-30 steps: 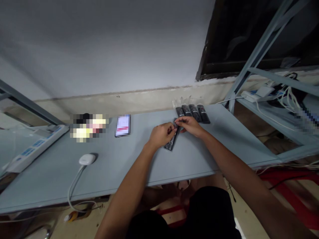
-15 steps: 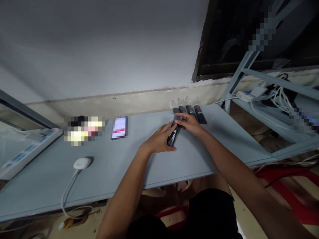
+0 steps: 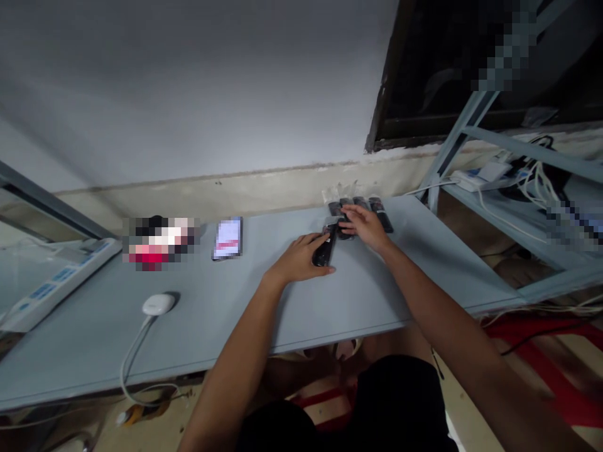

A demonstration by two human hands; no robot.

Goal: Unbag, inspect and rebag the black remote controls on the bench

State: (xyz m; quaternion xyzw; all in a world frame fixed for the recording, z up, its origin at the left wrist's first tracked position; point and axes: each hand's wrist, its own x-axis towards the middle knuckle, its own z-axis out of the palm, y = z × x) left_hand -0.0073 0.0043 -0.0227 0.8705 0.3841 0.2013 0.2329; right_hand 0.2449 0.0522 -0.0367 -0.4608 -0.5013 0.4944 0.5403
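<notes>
My left hand (image 3: 301,258) is curled round a slim black oblong in clear plastic (image 3: 324,250), which looks like a wrapped remote control. It lies on or just over the table, with its far end tilted slightly right. Fingers apart, my right hand (image 3: 366,227) reaches over the row of similar black packs, its fingertips at the left ones. Whether it touches them I cannot tell. The rightmost black pack (image 3: 380,215) is in plain view, while my right hand partly covers the others.
The pale blue-grey table (image 3: 245,314) runs along a wall. A lit phone (image 3: 227,238), a white round-headed cable device (image 3: 159,304) and a power strip (image 3: 66,279) lie on the left. Cables (image 3: 539,185) crowd the shelf at right. One blurred-out patch lies beyond the power strip.
My right hand has moved off the pack in my left hand and slightly right, its fingers spreading towards the row. My left hand keeps hold of its pack. The view has shifted slightly.
</notes>
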